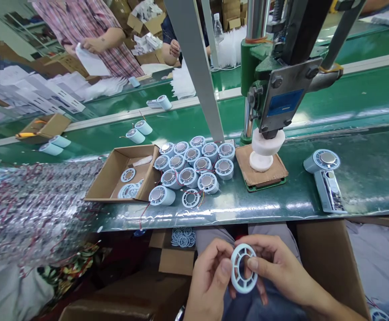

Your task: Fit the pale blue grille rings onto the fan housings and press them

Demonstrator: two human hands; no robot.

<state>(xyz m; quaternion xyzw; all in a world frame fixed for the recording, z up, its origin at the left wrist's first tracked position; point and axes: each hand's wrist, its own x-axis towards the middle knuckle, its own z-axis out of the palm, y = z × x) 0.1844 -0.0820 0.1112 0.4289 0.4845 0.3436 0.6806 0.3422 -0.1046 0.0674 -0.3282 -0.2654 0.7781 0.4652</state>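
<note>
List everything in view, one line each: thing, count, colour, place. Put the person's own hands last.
grille ring: one, pale blue, held between both hands over the lap
round fan housings: about fifteen, pale blue, clustered on the green table
open carton: one, brown, left of the cluster, a few rings inside
press: one, green and grey, white head over a brown pad
assembled fan: one, pale blue, right of the press
bubble wrap: one sheet, clear, far left
co-workers: two, behind the conveyor
left hand: one, pinching the ring's left edge
right hand: one, gripping its right edge
</note>
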